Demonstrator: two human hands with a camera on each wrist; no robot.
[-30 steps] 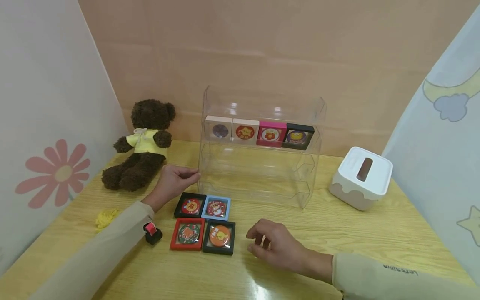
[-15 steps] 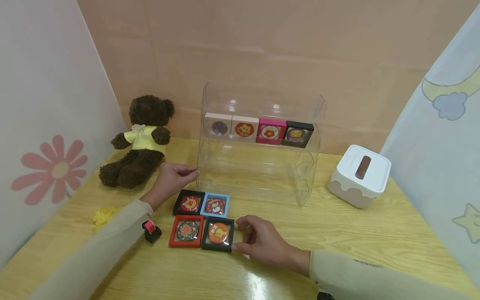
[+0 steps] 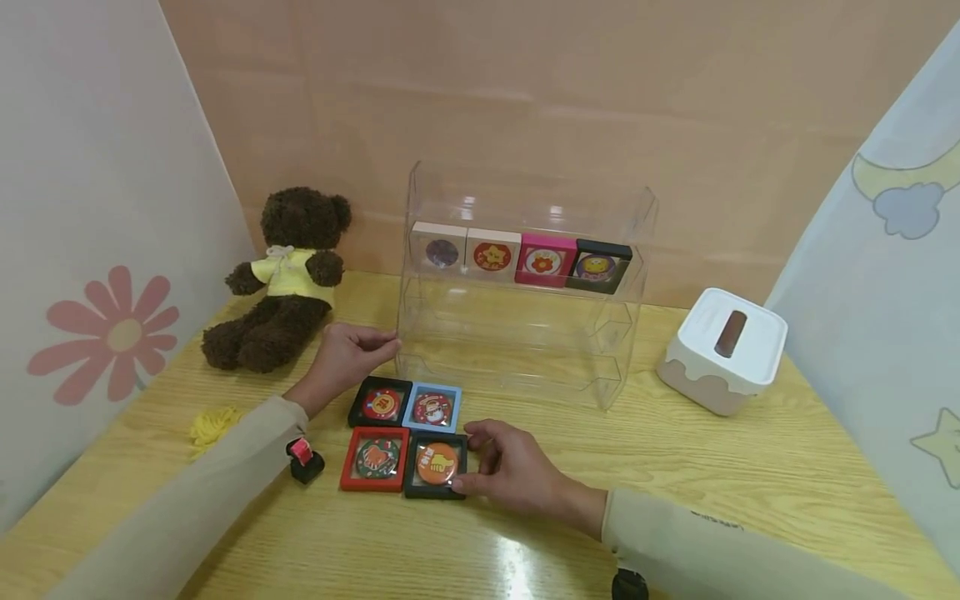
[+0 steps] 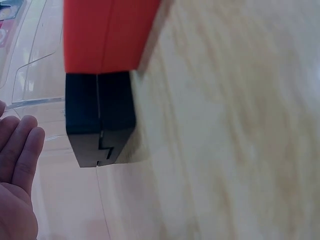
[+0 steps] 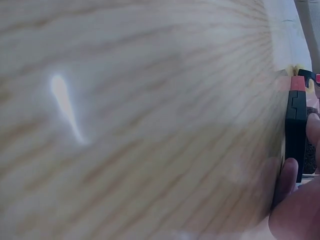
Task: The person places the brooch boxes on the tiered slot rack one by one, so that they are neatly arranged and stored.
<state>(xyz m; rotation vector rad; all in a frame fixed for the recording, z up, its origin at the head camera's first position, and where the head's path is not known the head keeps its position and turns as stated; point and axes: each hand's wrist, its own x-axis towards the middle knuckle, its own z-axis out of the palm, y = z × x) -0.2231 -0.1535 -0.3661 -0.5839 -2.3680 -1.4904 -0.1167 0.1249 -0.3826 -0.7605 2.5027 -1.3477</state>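
In the head view, a clear tiered display rack [image 3: 517, 333] stands in the middle of the table. At its left edge, my left hand [image 3: 348, 358] pinches the side panel between thumb and fingertips. Before the rack lie a black display frame with a red badge [image 3: 381, 403], a light blue frame [image 3: 432, 407], a red frame [image 3: 375, 459] and a black frame with an orange thumbs-up badge [image 3: 437, 467]. My right hand [image 3: 517, 471] grips that last frame at its right side, thumb over the lower right corner. The right wrist view shows fingers against the black frame [image 5: 296, 130].
Two pale frames [image 3: 465, 250], a pink frame [image 3: 545, 260] and a black frame [image 3: 600, 267] stand on an upper tier. A brown teddy bear [image 3: 296, 275] sits back left, near yellow yarn [image 3: 213, 427]. At right is a white-lidded box [image 3: 723, 350].
My right hand has moved left from bare table to the black frame with the orange badge and taken hold of its right side. My left hand has stayed on the rack's edge.
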